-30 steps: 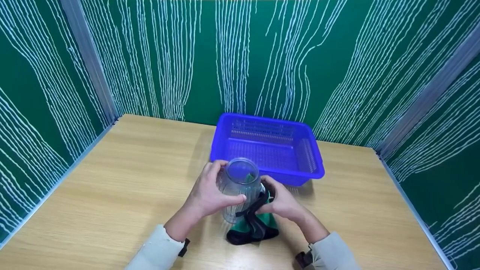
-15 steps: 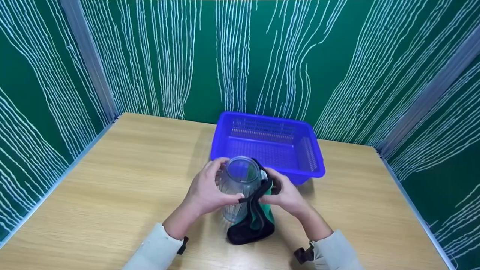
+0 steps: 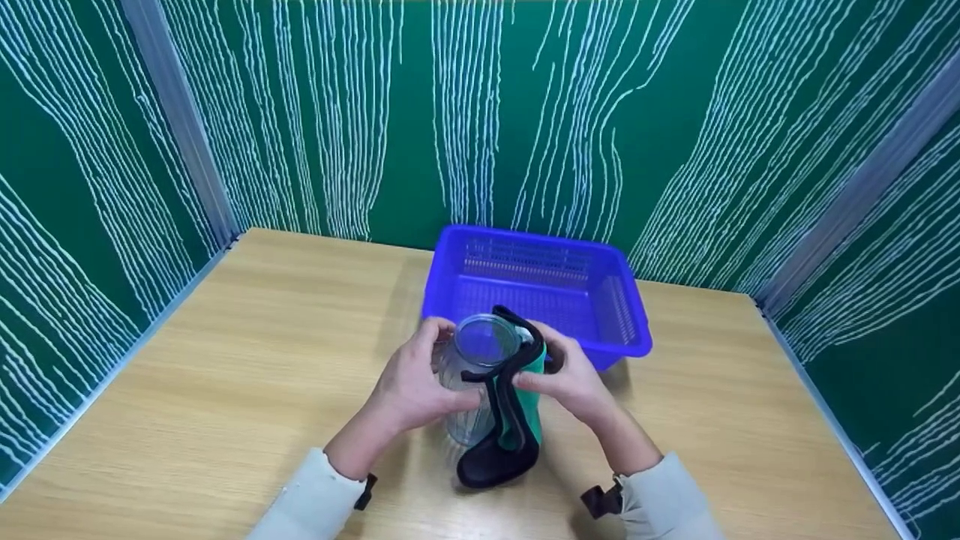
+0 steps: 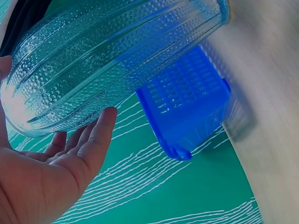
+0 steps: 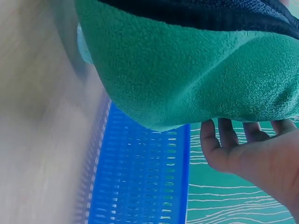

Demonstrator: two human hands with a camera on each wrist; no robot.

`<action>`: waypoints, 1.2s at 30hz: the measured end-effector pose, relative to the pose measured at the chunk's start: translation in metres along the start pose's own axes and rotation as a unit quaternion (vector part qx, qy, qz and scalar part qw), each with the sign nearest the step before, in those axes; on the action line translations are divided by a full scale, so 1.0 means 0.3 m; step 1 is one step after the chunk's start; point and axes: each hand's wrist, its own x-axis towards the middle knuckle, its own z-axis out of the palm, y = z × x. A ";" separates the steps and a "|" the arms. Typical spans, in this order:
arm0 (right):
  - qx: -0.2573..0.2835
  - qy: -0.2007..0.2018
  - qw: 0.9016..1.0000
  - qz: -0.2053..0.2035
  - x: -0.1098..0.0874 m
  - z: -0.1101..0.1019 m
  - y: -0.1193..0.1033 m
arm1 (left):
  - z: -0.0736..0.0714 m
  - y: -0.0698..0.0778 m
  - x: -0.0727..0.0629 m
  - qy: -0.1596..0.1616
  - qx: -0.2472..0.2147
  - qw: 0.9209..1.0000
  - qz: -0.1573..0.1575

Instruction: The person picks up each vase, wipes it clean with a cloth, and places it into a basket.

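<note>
A tall clear glass jar (image 3: 466, 429) with a dimpled, ribbed body (image 4: 107, 65) stands upright with its open mouth upward. My left hand (image 3: 414, 381) holds the jar from the left, thumb on the near side and fingers round the far side. A green towelling cloth (image 5: 187, 70) with black edging (image 3: 499, 459) lies along the jar's right side and hangs down in front of it. My right hand (image 3: 576, 381) holds the cloth near its top against the jar, thumb in front and fingers behind. The cloth hides part of the jar.
A blue perforated plastic basket (image 3: 637, 315) sits on the wooden table (image 3: 300, 322) just behind the jar. Green walls (image 3: 412, 112) with white wavy lines enclose the table at the back and sides.
My right hand has moved up a little, raising the cloth along the jar. The cloth's top now stands higher beside the mouth, and its lower end is narrower. My left hand stays in place.
</note>
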 end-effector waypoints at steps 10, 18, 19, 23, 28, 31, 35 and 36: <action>-0.059 -0.024 0.998 0.030 -0.006 -0.010 -0.026 | 0.003 -0.001 -0.003 0.001 -0.002 1.000 -0.005; -0.142 -0.044 0.987 0.058 -0.013 -0.019 -0.059 | 0.002 0.001 -0.002 0.002 -0.001 1.000 0.000; -0.148 -0.043 0.986 0.058 -0.014 -0.019 -0.059 | 0.002 -0.001 -0.002 0.002 0.001 1.000 0.002; -0.160 -0.042 0.985 0.057 -0.014 -0.024 -0.046 | 0.006 -0.008 -0.002 0.005 0.013 1.000 0.005; -0.151 -0.044 0.986 0.059 -0.012 -0.034 -0.028 | 0.009 -0.012 -0.001 0.010 0.016 1.000 0.004; -0.142 -0.043 0.987 0.061 -0.011 -0.036 -0.020 | 0.010 -0.010 -0.001 0.011 0.016 1.000 0.001; -0.138 -0.040 0.988 0.060 -0.012 -0.037 -0.003 | 0.009 -0.009 -0.001 0.012 0.014 1.000 -0.001; -0.137 -0.040 0.988 0.059 -0.013 -0.037 0.002 | 0.009 -0.010 -0.001 0.013 0.013 1.000 -0.001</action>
